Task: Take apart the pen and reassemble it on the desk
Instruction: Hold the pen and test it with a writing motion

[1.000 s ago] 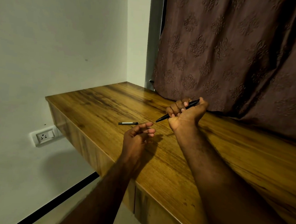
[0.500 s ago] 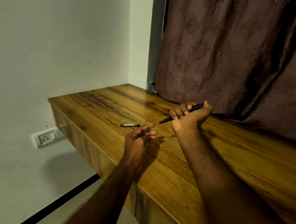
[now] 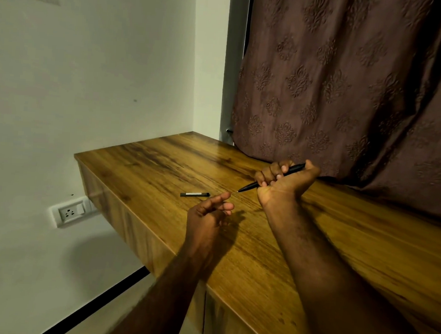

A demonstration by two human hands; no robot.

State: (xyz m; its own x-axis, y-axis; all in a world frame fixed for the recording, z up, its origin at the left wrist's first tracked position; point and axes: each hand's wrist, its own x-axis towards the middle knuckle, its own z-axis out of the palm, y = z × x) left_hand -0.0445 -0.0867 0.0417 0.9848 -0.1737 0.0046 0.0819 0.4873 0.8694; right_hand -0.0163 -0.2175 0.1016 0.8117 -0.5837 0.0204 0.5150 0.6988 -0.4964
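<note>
1. The right hand [image 3: 286, 182] is closed in a fist around the black pen body [image 3: 273, 178], over the wooden desk [image 3: 351, 254] and close in front of the brown curtain [image 3: 350, 84]. The pen slopes down toward the left, its thin tip pointing at the left hand.
2. The left hand [image 3: 208, 215] hovers over the desk's near edge, left of the pen tip. Its fingers are loosely curled and parted, gripping nothing that can be made out. The index fingertip [image 3: 225, 196] lies just beside the pen's tip; whether they touch cannot be told.
3. The pen cap [image 3: 195, 194], a short dark piece with a pale band, lies flat on the desk just left of the left hand's fingertips, apart from both hands.
4. A white wall socket [image 3: 70, 212] sits on the wall below and left of the desk's left corner.
5. Against the frame one second ago, the grip of the right hand on the pen body is the same and the pen keeps the same slope.
6. The left hand holds nearly the same pose as before, fingers still half open beside the tip.
7. The cap has not moved on the desk.
8. The main change is in the view: desk, hands and socket all sit slightly lower and further right in the picture than a second ago, so the head has shifted a little.
</note>
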